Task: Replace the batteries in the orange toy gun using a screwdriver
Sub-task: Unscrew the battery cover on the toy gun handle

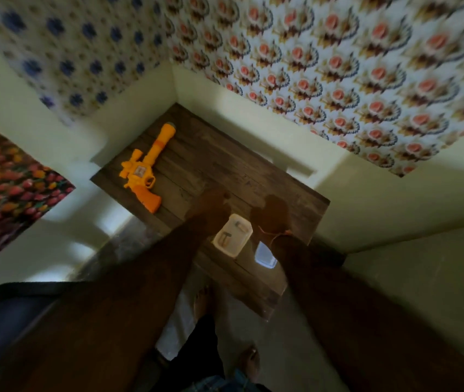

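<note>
The orange toy gun (143,168) lies on its side at the far left of a dark wooden table (219,165), barrel toward the corner of the walls. A small clear plastic box (235,253) near the table's front edge holds a few small tool-like items, too blurred to name. My left hand (213,200) rests on the table just beyond the box's left side. On the table by the box's right side lies my right hand (273,212), with a red thread at the wrist. Both hands are dim and blurred; neither holds anything I can see.
A pale lid (265,255) lies right of the box at the table's near edge. The table stands in a corner between patterned walls with a cream ledge. My bare feet (203,302) stand on the floor below the table's front edge.
</note>
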